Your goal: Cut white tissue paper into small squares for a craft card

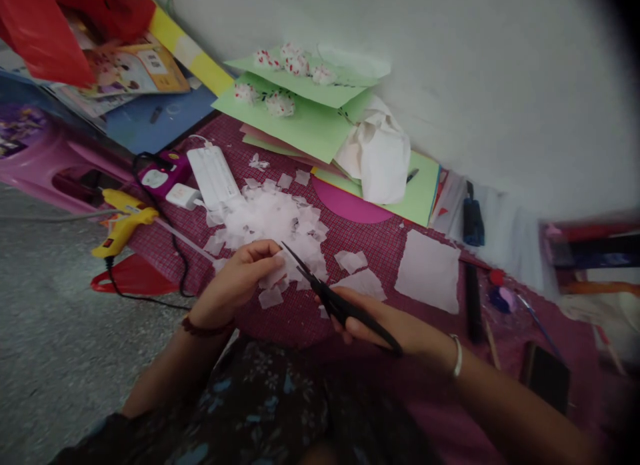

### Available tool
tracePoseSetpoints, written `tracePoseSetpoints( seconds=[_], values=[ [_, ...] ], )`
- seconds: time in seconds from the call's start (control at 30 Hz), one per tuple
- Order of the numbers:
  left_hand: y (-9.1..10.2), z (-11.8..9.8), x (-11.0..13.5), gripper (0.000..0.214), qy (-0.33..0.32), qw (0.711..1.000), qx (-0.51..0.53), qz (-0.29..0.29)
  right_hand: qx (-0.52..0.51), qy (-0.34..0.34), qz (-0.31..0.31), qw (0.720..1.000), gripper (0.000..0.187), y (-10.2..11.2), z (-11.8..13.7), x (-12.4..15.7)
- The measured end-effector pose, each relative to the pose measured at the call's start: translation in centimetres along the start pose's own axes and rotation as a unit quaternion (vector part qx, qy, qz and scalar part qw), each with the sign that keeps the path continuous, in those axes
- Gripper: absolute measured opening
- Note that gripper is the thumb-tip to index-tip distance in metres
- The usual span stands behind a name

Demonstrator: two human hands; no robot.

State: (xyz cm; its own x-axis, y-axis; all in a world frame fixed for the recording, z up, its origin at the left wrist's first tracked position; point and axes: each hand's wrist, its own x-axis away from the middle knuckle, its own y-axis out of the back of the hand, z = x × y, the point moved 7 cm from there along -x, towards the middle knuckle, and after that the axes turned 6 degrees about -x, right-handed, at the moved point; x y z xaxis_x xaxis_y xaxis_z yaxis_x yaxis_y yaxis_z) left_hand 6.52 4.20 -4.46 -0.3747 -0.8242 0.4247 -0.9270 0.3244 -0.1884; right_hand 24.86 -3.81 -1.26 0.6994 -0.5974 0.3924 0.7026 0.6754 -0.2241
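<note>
My left hand (240, 278) pinches a small piece of white tissue paper (274, 276) between thumb and fingers. In my right hand (373, 318) is a pair of black scissors (333, 302), with the blades slightly apart and their tips close to the left fingertips and the paper. Just beyond my hands lies a loose pile of cut white tissue squares (270, 215). A few larger tissue pieces (363, 282) rest right of the pile. Farther right is a bigger sheet of white tissue (429, 270), lying flat on the magenta checked cloth (375, 242).
A yellow glue gun (123, 222) with a trailing cord sits at the left edge. Behind it are a white power bank (213, 175) and a purple socket box (165, 175). Green cards (300, 125) with paper flowers lean on the wall. At right lies a dark phone (545, 378).
</note>
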Motion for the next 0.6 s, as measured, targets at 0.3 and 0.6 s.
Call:
tracePoseSetpoints(
  seconds=[0.3, 0.6],
  values=[
    [-0.4, -0.3, -0.3, 0.023, -0.005, 1.0, -0.002, -0.003, -0.003, -0.002, -0.025, 1.0, 0.066, 0.0, 0.2, 0.2],
    [-1.1, -0.4, -0.7, 0.02, -0.017, 1.0, 0.008, 0.013, -0.018, -0.011, -0.053, 0.998, 0.067, 0.1, -0.4, 0.3]
  ],
)
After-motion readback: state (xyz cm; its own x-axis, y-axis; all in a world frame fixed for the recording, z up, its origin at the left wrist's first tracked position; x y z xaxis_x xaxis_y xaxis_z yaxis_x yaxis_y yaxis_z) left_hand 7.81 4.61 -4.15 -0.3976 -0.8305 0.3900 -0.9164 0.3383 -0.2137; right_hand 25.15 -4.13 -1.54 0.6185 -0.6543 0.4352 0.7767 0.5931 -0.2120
